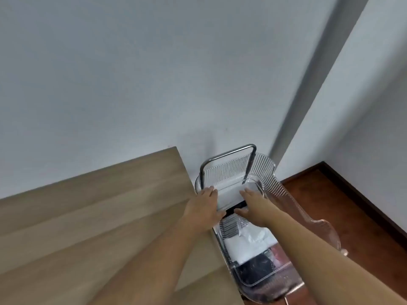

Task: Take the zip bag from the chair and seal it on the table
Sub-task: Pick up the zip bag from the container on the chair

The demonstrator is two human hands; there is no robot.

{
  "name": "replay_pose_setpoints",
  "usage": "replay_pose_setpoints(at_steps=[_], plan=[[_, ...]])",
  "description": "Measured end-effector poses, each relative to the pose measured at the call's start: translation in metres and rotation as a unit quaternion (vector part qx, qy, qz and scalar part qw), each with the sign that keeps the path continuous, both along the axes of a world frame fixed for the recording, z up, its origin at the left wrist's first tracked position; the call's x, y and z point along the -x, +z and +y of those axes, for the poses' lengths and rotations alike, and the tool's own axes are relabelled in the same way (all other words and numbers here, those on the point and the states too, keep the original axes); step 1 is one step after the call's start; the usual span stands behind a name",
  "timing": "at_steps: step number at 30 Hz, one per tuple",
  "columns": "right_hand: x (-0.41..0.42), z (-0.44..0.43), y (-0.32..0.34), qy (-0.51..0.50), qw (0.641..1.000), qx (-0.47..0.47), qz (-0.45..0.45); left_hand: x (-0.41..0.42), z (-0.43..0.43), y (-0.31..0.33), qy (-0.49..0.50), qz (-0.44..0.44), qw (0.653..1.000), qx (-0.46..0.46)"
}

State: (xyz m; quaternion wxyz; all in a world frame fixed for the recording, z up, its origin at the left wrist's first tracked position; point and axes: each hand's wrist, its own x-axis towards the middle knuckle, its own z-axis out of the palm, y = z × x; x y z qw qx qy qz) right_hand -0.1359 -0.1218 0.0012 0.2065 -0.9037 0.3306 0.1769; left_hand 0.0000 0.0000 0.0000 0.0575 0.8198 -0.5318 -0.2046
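Note:
The zip bag (229, 194), flat and white with a black strip along its near edge, lies at the back of the clear ribbed chair (271, 183) to the right of the wooden table (99, 216). My left hand (204, 208) is at the bag's left edge, fingers stretched out and thumb by the black strip. My right hand (253, 208) lies over the bag's right side with its thumb pointing at the same strip. Both hands touch the bag, but the blur hides whether either one grips it.
Crumpled clear plastic and white and dark items (251, 241) fill the front of the chair seat. A metal frame (229, 153) stands behind the chair back against the white wall. Dark red floor (352, 205) lies to the right.

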Motion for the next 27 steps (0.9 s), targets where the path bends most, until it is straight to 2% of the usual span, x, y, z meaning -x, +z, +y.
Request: replay_pose_setpoints(at_steps=[5,11,16,19,21,24,27], plan=[[-0.024,-0.017,-0.019,-0.001,0.999,0.004,-0.033,0.001,-0.036,-0.028,0.034,0.076,0.996,-0.021],[-0.026,-0.045,-0.031,0.035,0.998,0.052,-0.011,-0.002,-0.061,-0.039,0.052,0.091,0.993,-0.050],[0.000,-0.050,-0.032,0.045,0.991,0.106,-0.069,0.013,-0.058,-0.037,0.083,0.170,0.982,-0.005],[0.020,-0.054,-0.023,0.044,0.994,0.067,-0.073,0.023,-0.053,-0.031,0.063,0.200,0.978,0.024],[0.030,-0.056,-0.009,0.047,0.996,0.029,-0.067,0.026,-0.050,-0.024,0.066,0.219,0.972,0.046],[0.037,-0.065,0.022,0.041,0.994,0.057,-0.078,0.028,-0.052,-0.001,0.070,0.252,0.961,0.091],[0.037,-0.070,0.067,0.034,0.987,0.077,-0.136,0.023,-0.058,0.036,0.077,0.250,0.953,0.152]])
